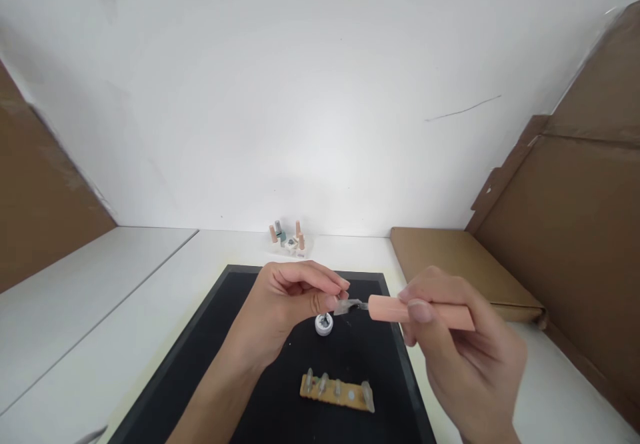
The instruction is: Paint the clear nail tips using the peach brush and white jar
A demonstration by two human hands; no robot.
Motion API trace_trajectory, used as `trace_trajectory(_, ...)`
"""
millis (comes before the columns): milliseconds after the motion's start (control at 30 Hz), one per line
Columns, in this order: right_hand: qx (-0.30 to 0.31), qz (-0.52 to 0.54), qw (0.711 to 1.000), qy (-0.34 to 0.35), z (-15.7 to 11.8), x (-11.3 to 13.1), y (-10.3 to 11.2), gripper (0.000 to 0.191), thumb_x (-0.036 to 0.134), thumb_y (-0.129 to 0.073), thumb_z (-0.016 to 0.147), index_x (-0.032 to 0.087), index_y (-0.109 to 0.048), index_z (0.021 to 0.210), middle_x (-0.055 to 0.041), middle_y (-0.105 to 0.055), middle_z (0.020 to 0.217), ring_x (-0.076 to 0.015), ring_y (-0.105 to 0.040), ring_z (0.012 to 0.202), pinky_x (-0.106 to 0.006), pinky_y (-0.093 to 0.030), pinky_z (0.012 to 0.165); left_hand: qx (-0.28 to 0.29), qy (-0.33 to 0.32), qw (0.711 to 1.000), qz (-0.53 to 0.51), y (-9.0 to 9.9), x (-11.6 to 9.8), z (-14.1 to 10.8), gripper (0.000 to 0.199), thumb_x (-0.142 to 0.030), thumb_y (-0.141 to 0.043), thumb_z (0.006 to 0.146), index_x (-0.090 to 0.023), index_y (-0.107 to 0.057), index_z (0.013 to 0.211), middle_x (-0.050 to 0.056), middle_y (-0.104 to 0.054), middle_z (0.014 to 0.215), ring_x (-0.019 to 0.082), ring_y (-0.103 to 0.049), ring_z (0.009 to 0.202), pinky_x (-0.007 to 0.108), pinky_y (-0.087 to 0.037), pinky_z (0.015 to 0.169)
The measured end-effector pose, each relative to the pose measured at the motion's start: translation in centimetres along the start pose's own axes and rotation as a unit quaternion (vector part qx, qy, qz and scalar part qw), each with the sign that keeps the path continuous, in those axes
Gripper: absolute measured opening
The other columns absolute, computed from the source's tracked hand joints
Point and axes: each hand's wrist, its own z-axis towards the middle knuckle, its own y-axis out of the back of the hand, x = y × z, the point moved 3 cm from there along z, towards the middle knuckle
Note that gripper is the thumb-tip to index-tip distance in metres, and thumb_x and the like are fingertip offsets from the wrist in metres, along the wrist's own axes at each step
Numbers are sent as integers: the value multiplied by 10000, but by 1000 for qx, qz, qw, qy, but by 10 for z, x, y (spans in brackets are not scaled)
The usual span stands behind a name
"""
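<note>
My right hand [460, 351] grips a pink brush cap [420, 312] like a pen, its small brush tip [361, 306] pointing left. My left hand [295, 297] pinches a clear false nail tip [344, 307] between thumb and fingers, right at the brush tip. Both hands hover over a black mat [210, 364]. Just below the left fingers stands a small open white-rimmed bottle [324, 324]. Nearer to me on the mat lies a tan strip [336, 392] with several clear nail tips stuck upright on it.
At the back of the white table [150, 297], against the white wall, stands a cluster of small polish bottles [289, 237] in pink and grey-green. Brown cardboard [465, 264] lies flat at the right and more leans at both sides.
</note>
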Motion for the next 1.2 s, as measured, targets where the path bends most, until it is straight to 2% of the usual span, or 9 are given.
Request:
trace_trajectory(167,-20,-13,1000,-6,-3,-4,4,157,96,-558,902,192,-580,780,44,-517,617,-84,-468,555,-247,-368,497,2,-7,1000,0,3,1,-1,190,-27,-780,666,-215,-796,638,-14,-770,726,94,-692,660,143,-558,608)
trace_trajectory(333,-48,13,998,-38,-5,-3,6,148,191,-555,935,208,-600,795,37,-515,613,-93,-439,508,-249,-331,436,-7,-13,1000,14,7,2,-2,225,-5,-770,668,-225,-795,630,-17,-766,727,94,-693,673,141,-557,619)
trace_trajectory(433,-17,51,998,-32,-4,1,4,129,259,-550,949,218,-620,849,30,-549,649,-93,-469,524,-235,-355,432,-10,-16,999,29,5,1,-2,238,3,-767,667,-230,-796,629,-16,-762,729,97,-691,688,141,-556,620)
trace_trajectory(533,20,47,998,-24,-2,3,2,120,283,-553,950,217,-620,876,35,-560,664,-82,-498,538,-223,-389,467,-10,-21,999,37,2,-1,-2,234,-5,-768,667,-233,-796,621,-17,-756,720,97,-684,683,143,-557,615)
trace_trajectory(733,33,7,999,-18,-1,1,2,88,196,-562,931,214,-609,859,58,-522,624,-70,-495,549,-209,-401,502,-3,-34,998,52,0,-2,-3,238,-12,-764,681,-241,-799,625,-16,-759,726,90,-671,671,128,-550,580)
trace_trajectory(967,11,-20,999,-25,-1,-3,7,128,134,-562,915,217,-625,842,46,-530,642,-81,-457,532,-229,-357,463,7,-46,997,54,0,-1,-3,252,-8,-753,700,-246,-802,635,-5,-760,732,98,-678,671,143,-555,595)
trace_trajectory(1200,-25,-29,999,-33,-2,-6,11,138,129,-568,912,217,-622,820,39,-546,644,-96,-477,533,-260,-362,491,1,-49,997,66,3,-2,-7,244,-23,-764,693,-256,-804,633,5,-760,727,119,-685,670,169,-556,588)
